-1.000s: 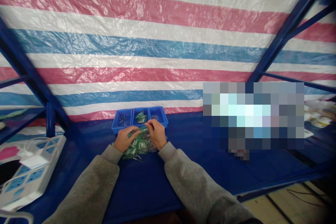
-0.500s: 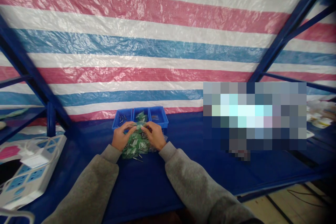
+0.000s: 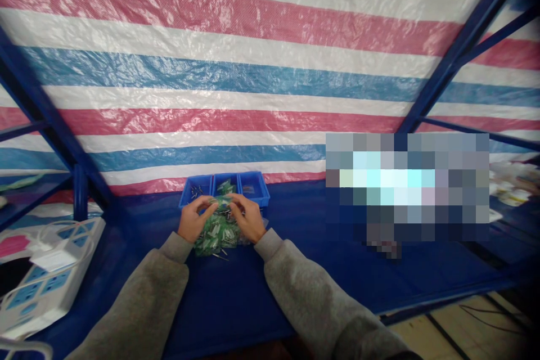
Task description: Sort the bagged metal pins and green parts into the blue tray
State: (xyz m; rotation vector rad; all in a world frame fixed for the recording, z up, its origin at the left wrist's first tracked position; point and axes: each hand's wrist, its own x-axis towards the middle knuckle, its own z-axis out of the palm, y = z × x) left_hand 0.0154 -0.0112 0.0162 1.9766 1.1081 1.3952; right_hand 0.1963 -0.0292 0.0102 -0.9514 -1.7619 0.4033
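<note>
My left hand [image 3: 196,218] and my right hand [image 3: 248,217] pinch a small clear-and-green plastic bag [image 3: 221,201] between them, thumbs and fingertips closed on its two sides. What is inside that bag is too small to make out. Below it, between my wrists, lies a heap of similar green bags [image 3: 217,235] with slim metal pieces in them. A loose metal piece [image 3: 220,256] rests at the heap's near edge. Just behind my hands stands a blue tray [image 3: 265,194] in three sections, with dark metal pieces on the left, green bags in the middle and a few small pieces on the right.
On the left lies a white power strip [image 3: 63,292] with blue sockets and a white adapter [image 3: 57,254]. Blue metal posts [image 3: 430,95] frame the blue table [image 3: 228,304]. A striped tarp [image 3: 253,73] hangs behind. A pixelated block covers the right side.
The bag between my fingertips now shows flatter and greener. Both hands stay almost in place; the whole view has shifted very slightly.
</note>
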